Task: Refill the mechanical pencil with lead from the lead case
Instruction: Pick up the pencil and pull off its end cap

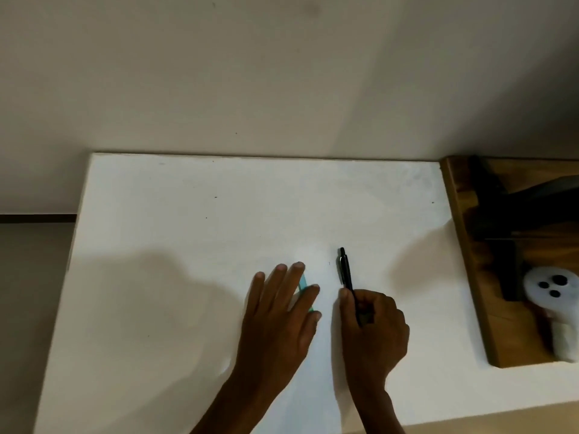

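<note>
A black mechanical pencil (344, 269) with a metal clip points away from me on the white table (188, 230). My right hand (372, 324) is closed around its lower half, and its tip is hidden in the fist. Just to the left, a slim teal lead case (303, 284) lies on the table. My left hand (282, 311) rests flat over it with fingers spread; the index finger and thumb touch the case, and most of the case is covered.
A wooden board (463, 245) lies along the table's right side, carrying a dark stand (501, 214) and a white controller (551, 286) with black buttons. A pale wall rises behind the table. The table's left edge drops to the floor.
</note>
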